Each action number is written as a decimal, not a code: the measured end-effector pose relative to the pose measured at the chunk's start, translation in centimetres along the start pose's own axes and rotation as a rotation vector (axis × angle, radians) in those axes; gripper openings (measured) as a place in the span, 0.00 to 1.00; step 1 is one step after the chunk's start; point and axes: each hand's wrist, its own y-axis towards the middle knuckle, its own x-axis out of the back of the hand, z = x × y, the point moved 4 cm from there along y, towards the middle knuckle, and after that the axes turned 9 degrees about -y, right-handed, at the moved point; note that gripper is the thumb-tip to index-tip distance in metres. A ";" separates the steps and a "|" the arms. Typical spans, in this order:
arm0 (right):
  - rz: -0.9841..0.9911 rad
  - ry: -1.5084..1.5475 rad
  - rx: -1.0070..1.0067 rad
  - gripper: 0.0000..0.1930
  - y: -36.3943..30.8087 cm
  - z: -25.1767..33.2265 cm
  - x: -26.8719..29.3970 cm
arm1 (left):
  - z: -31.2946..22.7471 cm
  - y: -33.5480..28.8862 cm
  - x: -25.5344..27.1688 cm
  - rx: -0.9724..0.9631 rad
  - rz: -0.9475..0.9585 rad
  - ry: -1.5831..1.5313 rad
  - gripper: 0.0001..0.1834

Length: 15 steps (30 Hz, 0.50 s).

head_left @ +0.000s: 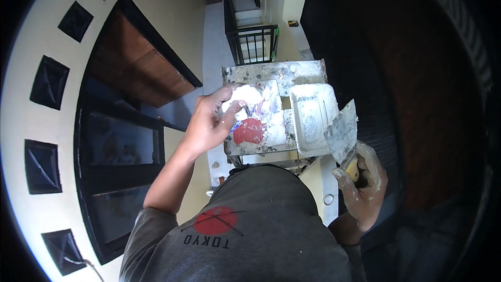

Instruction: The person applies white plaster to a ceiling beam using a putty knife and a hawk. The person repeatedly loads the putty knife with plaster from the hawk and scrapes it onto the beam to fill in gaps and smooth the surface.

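currently, your right hand (364, 185) holds a putty knife (342, 131) at the right of the work area, its fingers closed around the yellow handle (353, 169). the broad blade, coated with grey and white residue, points up and away from you; in this view it overlaps the lower right edge of a white tray (314, 120), and you cannot tell whether the two touch. pale residue also marks the skin of this hand. your left hand (209, 120) is over the left part of the counter (305, 70), at a white packet (271, 130) with red and blue areas. the left fingers are curved, with the thumb set apart from the forefinger, beside a glaring white area; glare hides the contact, so you cannot tell whether they pinch anything. the packet lies flat on the counter, left of the tray. the tray is rectangular with rounded corners, sits on the right part of the counter and carries residue on its inner surface. the counter top is speckled with white and dark stains. beyond the counter stands a black railing (254, 39) beside pale steps. at far left, a cream wall (180, 5) carries dark square panels (49, 82) and a dark-framed opening with a brown panel (138, 55).
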 end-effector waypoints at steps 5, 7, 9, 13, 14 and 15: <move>-0.082 0.139 -0.099 0.27 -1.5 -2.2 -0.4 | 1.4 -0.2 -0.9 -0.029 0.125 0.121 0.14; -0.103 0.125 -0.114 0.27 -1.9 -2.3 -0.3 | 0.8 0.5 -1.2 0.089 0.199 0.199 0.15; -0.131 0.108 -0.132 0.27 -2.4 -2.6 0.0 | 0.8 0.9 -1.2 0.108 0.250 0.200 0.18; -0.134 0.085 -0.200 0.28 -3.9 -3.4 0.2 | -1.7 1.7 -2.0 0.016 0.393 0.205 0.31; -0.151 0.140 -0.286 0.27 -4.4 -3.8 0.1 | -1.6 1.6 -2.2 -0.050 0.413 0.221 0.34; -0.160 0.148 -0.292 0.27 -4.6 -4.0 0.1 | -1.5 1.6 -2.4 -0.117 0.431 0.238 0.38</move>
